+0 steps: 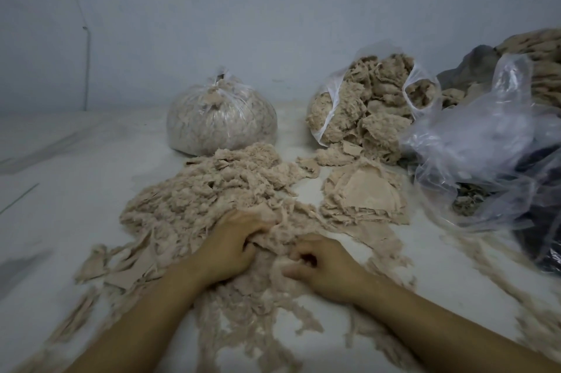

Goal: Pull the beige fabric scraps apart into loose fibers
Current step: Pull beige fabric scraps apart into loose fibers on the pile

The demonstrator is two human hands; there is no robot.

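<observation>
Gripping one beige fabric scrap (274, 236) low in the centre with curled fingers, the left hand (233, 246) and right hand (321, 266) work below a tied clear bag (221, 120) of fibers and an open bag (364, 111) spilling scraps.

1. You have one view only, a wide-angle camera on your head.
2. It looks forward and down, close over the white surface (76, 190) at lower frame.
3. The wall (212, 8) fills the upper frame.
</observation>
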